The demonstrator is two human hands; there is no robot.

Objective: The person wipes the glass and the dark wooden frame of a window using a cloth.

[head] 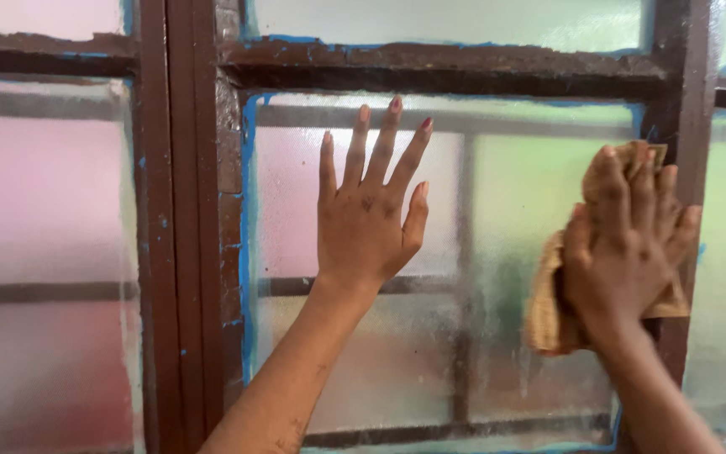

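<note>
Head view, from left to right: a dark brown window frame (180, 252), flecked with blue paint, stands beside a frosted glass pane (472, 252). The left hand (369, 220) lies flat on that pane, fingers spread and pointing up, grip open and holding nothing. Farther right, the right hand (628, 244) presses a tan cloth (548, 311) against the pane's right edge, fingers curled over it in a closed grip, just where the glass meets the frame's next upright. The cloth hangs lengthwise down from the grip, toward the wrist. Smeared, streaky glass lies between the two hands, left of the cloth and nearer the right hand.
</note>
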